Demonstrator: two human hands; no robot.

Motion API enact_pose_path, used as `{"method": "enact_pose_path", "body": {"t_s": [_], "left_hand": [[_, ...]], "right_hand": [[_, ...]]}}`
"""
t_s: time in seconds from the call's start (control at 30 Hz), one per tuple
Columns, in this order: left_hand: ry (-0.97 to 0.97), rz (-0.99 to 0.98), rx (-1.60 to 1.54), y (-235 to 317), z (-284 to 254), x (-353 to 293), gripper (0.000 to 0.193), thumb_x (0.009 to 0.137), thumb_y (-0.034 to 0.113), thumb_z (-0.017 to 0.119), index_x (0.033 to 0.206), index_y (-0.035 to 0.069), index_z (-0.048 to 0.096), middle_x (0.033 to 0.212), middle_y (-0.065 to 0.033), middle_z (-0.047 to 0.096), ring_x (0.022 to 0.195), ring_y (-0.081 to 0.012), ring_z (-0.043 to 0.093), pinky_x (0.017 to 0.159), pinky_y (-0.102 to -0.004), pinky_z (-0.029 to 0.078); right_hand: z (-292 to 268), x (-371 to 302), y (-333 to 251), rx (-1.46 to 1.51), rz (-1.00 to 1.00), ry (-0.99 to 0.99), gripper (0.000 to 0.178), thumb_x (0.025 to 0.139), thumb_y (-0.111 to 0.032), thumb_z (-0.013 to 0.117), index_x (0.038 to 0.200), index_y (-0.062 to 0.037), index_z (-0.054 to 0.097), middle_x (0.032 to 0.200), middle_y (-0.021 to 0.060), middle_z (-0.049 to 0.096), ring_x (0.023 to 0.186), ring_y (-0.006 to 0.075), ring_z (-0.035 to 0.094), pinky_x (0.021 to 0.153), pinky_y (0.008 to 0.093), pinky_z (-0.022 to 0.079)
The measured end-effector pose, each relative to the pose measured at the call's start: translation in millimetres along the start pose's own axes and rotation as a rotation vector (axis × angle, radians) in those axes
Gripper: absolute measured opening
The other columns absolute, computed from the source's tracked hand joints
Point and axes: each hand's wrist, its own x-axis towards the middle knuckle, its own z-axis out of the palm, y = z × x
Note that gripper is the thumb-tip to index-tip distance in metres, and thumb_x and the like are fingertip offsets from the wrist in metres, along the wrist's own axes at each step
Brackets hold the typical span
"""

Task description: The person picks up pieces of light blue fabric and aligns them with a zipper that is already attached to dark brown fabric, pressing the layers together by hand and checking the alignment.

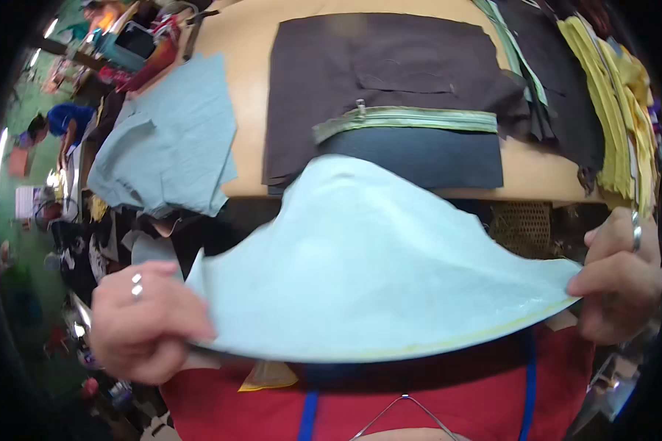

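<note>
The floor [43, 167] is green, the lights [0, 165] white.

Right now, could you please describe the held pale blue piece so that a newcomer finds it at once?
Start at the tan table. By its near edge, the left hand and right hand hold the piece between them. Unlike the blue cloth lying at the table's left, it is held up.

Smooth, matt cloth panel [353, 272]

Person wears red top [460, 393], blue bands [528, 389] down it, thin cord [430, 417] across it, rings [636, 231] on left hand [143, 320], right hand [619, 283].
</note>
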Motion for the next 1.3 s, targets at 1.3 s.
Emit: {"method": "enact_pose_path", "body": {"t_s": [1.3], "left_hand": [[0.469, 0.157, 0.061, -133, 229, 246, 0.011, 0.096, 0.024, 0.073, 0.100, 0.015, 0.076, 0.090, -0.0015, 0.072, 0.084, -0.0209, 0.069, 0.079, -0.0372, 0.044]], "right_hand": [[219, 2, 168, -0.055, 0.310, 0.084, 0.021, 0.095, -0.029, 0.074, 0.101, -0.0091, 0.075, 0.091, 0.0090, 0.071, 0.088, 0.0279, 0.068, 0.081, 0.0409, 0.050]]}}
